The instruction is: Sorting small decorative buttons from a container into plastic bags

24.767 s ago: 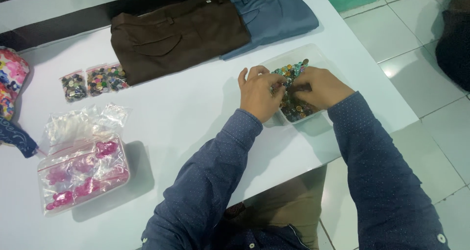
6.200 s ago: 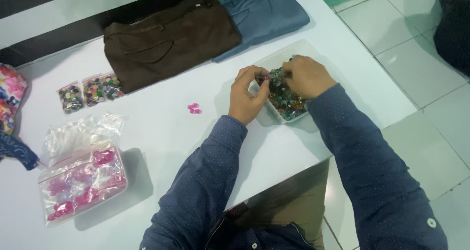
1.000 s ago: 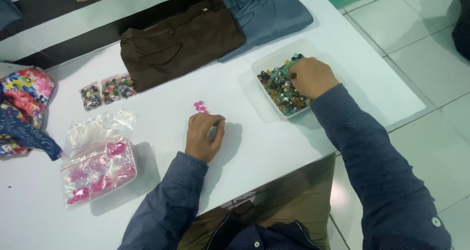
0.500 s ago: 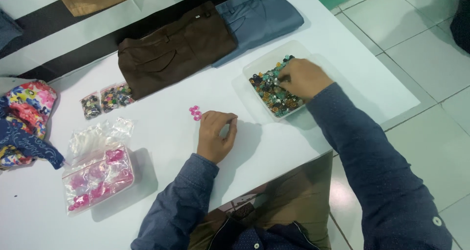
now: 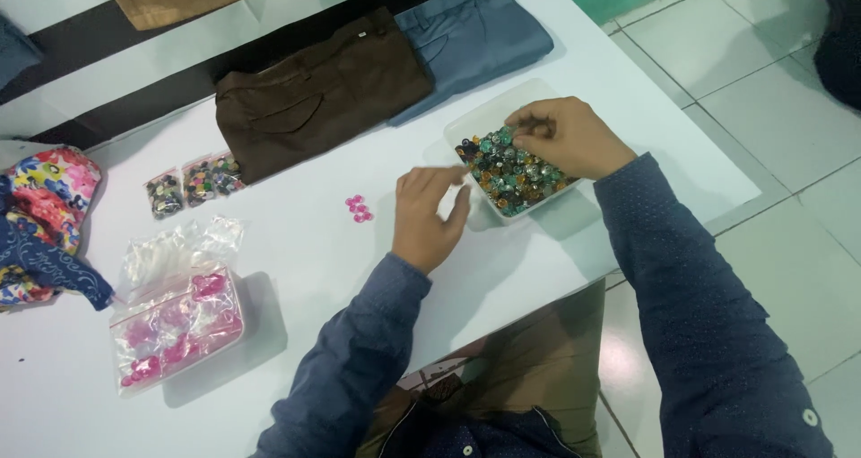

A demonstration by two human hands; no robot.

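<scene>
Pink buttons point(image 5: 358, 209), small cluster, already set out mid-table. Your right hand point(image 5: 565, 135) pinching in tray point(image 5: 466, 126) of mixed buttons point(image 5: 511, 166) near right edge; what it grips, cannot tell. Left hand point(image 5: 426, 216) loose, empty, beside tray. Most of tray unsorted.

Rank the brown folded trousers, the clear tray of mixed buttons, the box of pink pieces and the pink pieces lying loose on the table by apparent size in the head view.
1. Brown folded trousers
2. Clear tray of mixed buttons and box of pink pieces: look alike, unranked
3. Pink pieces lying loose
</scene>
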